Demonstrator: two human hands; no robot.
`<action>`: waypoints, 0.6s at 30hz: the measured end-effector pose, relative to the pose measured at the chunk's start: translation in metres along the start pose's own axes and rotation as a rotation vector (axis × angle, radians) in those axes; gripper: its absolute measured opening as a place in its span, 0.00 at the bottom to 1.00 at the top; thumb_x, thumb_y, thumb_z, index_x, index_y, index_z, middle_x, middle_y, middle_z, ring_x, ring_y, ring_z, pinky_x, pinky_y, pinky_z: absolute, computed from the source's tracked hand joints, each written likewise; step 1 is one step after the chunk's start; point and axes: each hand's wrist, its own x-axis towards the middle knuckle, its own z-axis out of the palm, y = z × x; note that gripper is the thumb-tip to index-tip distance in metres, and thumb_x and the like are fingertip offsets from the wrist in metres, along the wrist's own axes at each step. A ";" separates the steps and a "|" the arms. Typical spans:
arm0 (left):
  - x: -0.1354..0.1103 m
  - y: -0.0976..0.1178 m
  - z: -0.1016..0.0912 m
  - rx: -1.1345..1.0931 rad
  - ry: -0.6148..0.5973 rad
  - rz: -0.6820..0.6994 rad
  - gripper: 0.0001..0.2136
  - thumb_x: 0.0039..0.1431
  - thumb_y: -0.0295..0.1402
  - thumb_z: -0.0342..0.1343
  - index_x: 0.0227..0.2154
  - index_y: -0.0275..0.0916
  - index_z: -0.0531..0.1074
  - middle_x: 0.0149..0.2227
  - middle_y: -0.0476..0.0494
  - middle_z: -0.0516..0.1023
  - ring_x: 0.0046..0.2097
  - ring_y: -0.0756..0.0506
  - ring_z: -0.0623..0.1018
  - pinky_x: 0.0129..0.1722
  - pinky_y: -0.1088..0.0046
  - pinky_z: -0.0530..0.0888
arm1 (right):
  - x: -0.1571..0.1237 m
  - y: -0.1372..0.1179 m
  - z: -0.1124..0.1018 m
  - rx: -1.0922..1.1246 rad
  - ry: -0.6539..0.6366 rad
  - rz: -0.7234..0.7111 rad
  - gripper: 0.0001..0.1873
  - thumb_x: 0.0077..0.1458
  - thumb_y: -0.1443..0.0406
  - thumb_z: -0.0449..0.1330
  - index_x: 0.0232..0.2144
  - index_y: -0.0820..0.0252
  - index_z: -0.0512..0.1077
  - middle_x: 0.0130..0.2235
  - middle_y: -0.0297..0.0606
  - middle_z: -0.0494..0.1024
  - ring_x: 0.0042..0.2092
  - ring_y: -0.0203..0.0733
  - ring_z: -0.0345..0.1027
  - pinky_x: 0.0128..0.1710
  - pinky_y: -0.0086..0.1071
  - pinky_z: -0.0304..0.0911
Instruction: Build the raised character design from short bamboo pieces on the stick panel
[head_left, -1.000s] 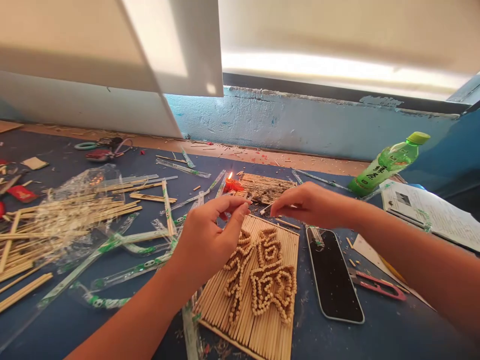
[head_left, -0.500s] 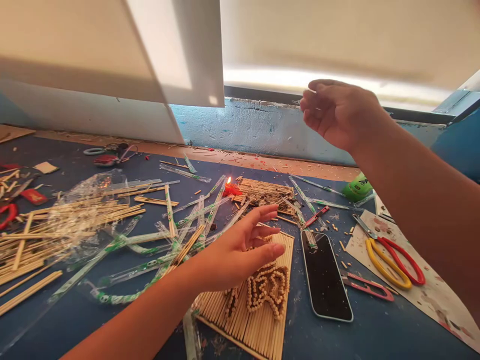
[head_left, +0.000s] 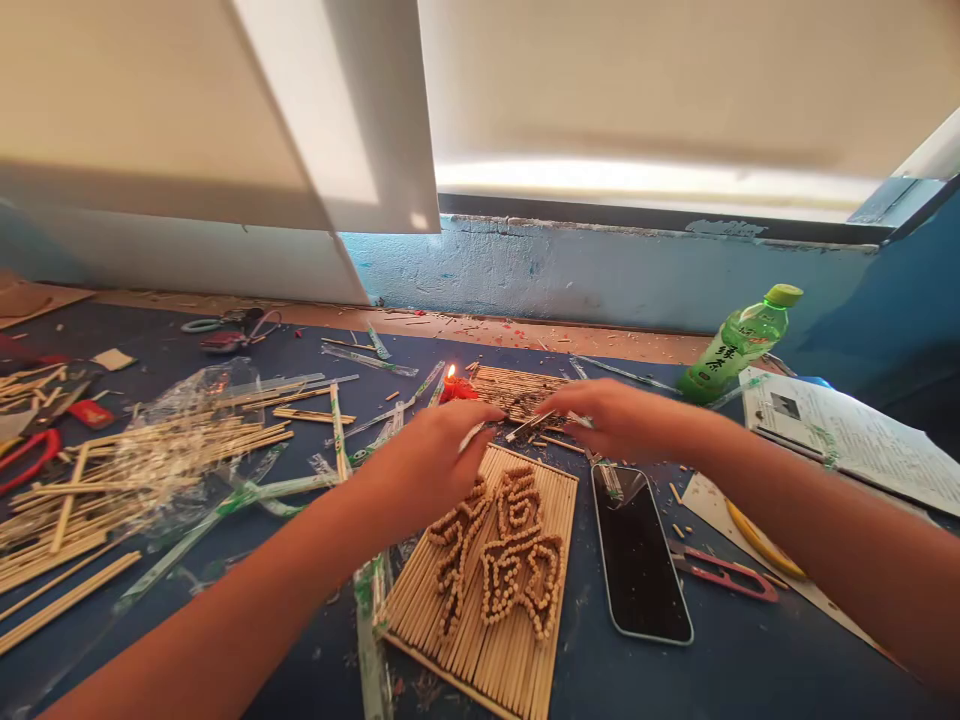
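Observation:
My left hand, fingers curled together, is beside the lit red candle; whatever it may hold is too small to make out. Opposite it, my right hand pinches a thin, pale-tipped stick over the far end of the work. Below both hands lies a panel of bamboo sticks laid side by side. Raised on it is a character-shaped figure built from short stick pieces. A second, smaller stick panel, darkened in places, lies behind my hands.
A phone and pink-handled snips lie on the right. Behind them are a green tea bottle, a booklet and a yellow scissor handle. Loose sticks and plastic wrappers are strewn leftward.
My right hand has come down from the window to the work and now pinches a thin stick. My left hand has moved slightly away toward the candle, its fingers now curled.

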 end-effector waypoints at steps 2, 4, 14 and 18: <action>-0.009 -0.007 -0.012 -0.044 0.062 -0.063 0.13 0.69 0.38 0.53 0.46 0.44 0.81 0.44 0.42 0.86 0.44 0.40 0.83 0.41 0.65 0.80 | -0.016 -0.013 0.015 0.015 -0.077 -0.072 0.26 0.60 0.71 0.59 0.59 0.50 0.72 0.58 0.39 0.76 0.57 0.46 0.71 0.60 0.42 0.65; -0.016 -0.012 -0.016 -0.111 0.110 -0.125 0.12 0.67 0.41 0.55 0.40 0.44 0.82 0.37 0.45 0.87 0.37 0.42 0.83 0.31 0.71 0.78 | -0.024 -0.022 0.029 0.038 -0.134 -0.098 0.28 0.61 0.70 0.59 0.62 0.49 0.69 0.60 0.41 0.74 0.58 0.46 0.71 0.59 0.42 0.65; -0.011 -0.013 0.007 -0.337 0.119 -0.146 0.12 0.67 0.41 0.56 0.36 0.39 0.81 0.33 0.44 0.84 0.35 0.44 0.81 0.36 0.67 0.78 | -0.016 -0.026 0.057 0.078 -0.068 0.117 0.11 0.63 0.65 0.58 0.47 0.58 0.74 0.37 0.41 0.81 0.38 0.46 0.73 0.37 0.37 0.64; -0.011 -0.016 0.011 -0.374 0.107 -0.154 0.12 0.67 0.40 0.57 0.36 0.39 0.81 0.33 0.44 0.84 0.35 0.44 0.81 0.35 0.68 0.78 | -0.014 -0.022 0.033 0.166 -0.126 0.115 0.10 0.66 0.61 0.56 0.37 0.57 0.77 0.33 0.35 0.79 0.33 0.40 0.69 0.33 0.33 0.60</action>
